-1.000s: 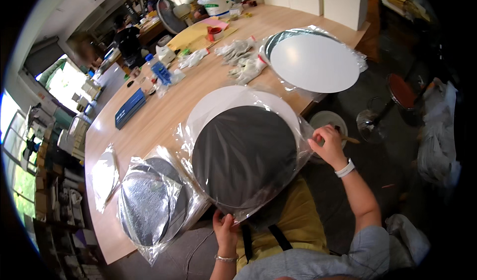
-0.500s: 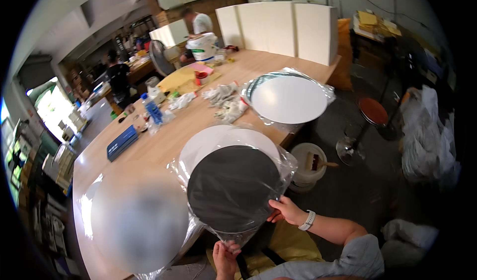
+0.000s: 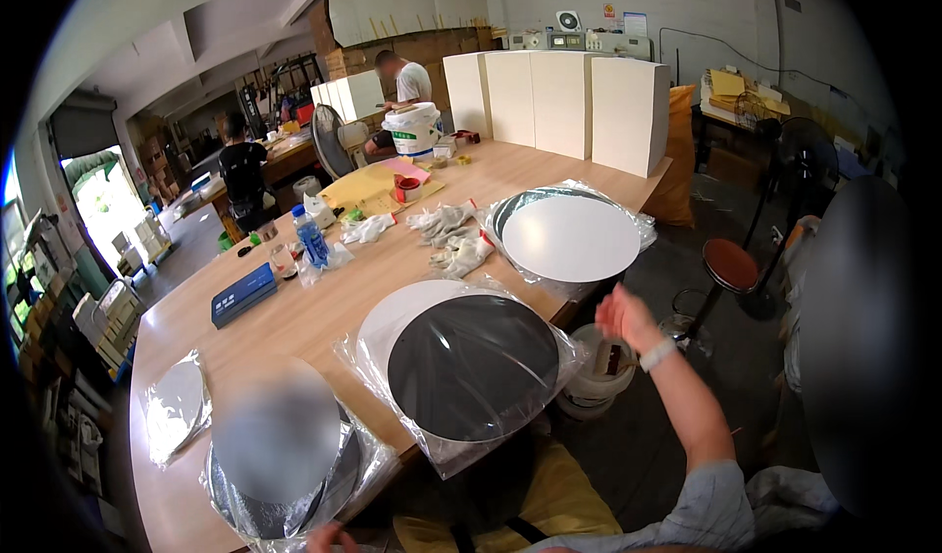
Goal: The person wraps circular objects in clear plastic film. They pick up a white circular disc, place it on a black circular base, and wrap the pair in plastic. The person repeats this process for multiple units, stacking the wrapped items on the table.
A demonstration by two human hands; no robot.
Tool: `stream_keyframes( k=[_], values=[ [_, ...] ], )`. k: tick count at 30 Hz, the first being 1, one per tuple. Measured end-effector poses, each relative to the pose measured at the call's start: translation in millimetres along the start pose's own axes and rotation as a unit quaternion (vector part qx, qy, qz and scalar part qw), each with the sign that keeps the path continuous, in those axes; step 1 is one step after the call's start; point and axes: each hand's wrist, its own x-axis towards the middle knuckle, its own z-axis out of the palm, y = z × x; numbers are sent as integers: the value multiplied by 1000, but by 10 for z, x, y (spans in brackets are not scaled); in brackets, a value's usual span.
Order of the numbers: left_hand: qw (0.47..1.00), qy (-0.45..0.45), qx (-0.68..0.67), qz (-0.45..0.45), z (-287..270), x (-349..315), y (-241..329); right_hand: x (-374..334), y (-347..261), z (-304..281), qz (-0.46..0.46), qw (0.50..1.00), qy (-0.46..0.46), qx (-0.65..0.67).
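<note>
Landmark for all positions: the black disc (image 3: pixel 471 367), lying flat inside clear film (image 3: pixel 442 458) at the near edge of the wooden table (image 3: pixel 314 332). A pale disc (image 3: pixel 394 310) shows under it, projecting past its far left rim.

Right hand (image 3: pixel 630 319): raised, to the right of the black disc and well apart from it. Fingers loosely bent, slightly blurred; I see nothing in its grasp. A white band (image 3: pixel 657 354) sits on the wrist.

Left hand (image 3: pixel 334 539): to the left of the black disc and nearer the wearer, just beside a film-wrapped stack (image 3: pixel 235 516). Only part of it shows; I cannot tell whether it grips or touches the film. The top of that stack is blurred.

Other positions relative to the black disc: a white bucket (image 3: pixel 587 392) with a brush (image 3: pixel 614 359) in it, to the right, below table level; a large white disc (image 3: pixel 571 239) on film, beyond and to the right; pale work gloves (image 3: pixel 461 255) directly beyond; a blue bottle (image 3: pixel 310 237) and a dark blue box (image 3: pixel 243 295), beyond and to the left; a small wrapped disc (image 3: pixel 179 401), far left.

Two co-workers, one in a white top (image 3: pixel 412 82), one in black (image 3: pixel 242 170), are well beyond it.
</note>
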Motion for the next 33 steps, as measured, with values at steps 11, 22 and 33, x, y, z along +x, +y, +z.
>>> stream_keyframes(
  k=[11, 22, 33],
  values=[
    [975, -178, 122, -53, -448, 232, -173, 1013, -322, -286, -69, 993, 93, -28],
    [968, -170, 126, -136, -687, 273, -141, -587, -142, 695, -140, 989, -36, 8],
    [945, -269, 184, 30, -793, 293, -407, -1432, 309, 2191, 124, 919, -373, -25]
  ],
)
